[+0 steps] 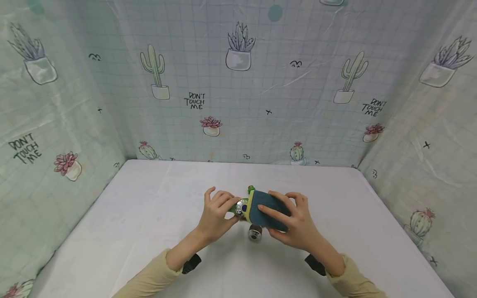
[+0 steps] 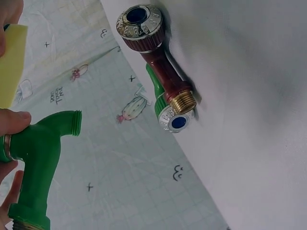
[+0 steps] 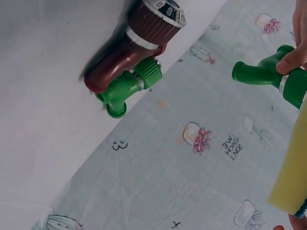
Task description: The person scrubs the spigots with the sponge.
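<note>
My left hand [image 1: 218, 213] pinches a green tap [image 2: 41, 153] between thumb and fingers, above the table. Its silver dial with a blue centre faces up in the head view. In my right hand [image 1: 299, 221] is a sponge [image 1: 265, 210], dark blue on one face and yellow on the other, gripped at its sides with the index finger lying across the blue face. The sponge's yellow edge overlaps the tap's dial; whether they touch I cannot tell. Below them a dark red-brown tap [image 3: 112, 64] lies beside a second green tap [image 3: 123, 88] on the table.
A white table [image 1: 149, 207] extends under both hands. Cloth walls [image 1: 238, 95] printed with cacti and writing enclose its back and sides. Black straps [image 1: 191, 264] sit at the wrists, below the beige sleeves.
</note>
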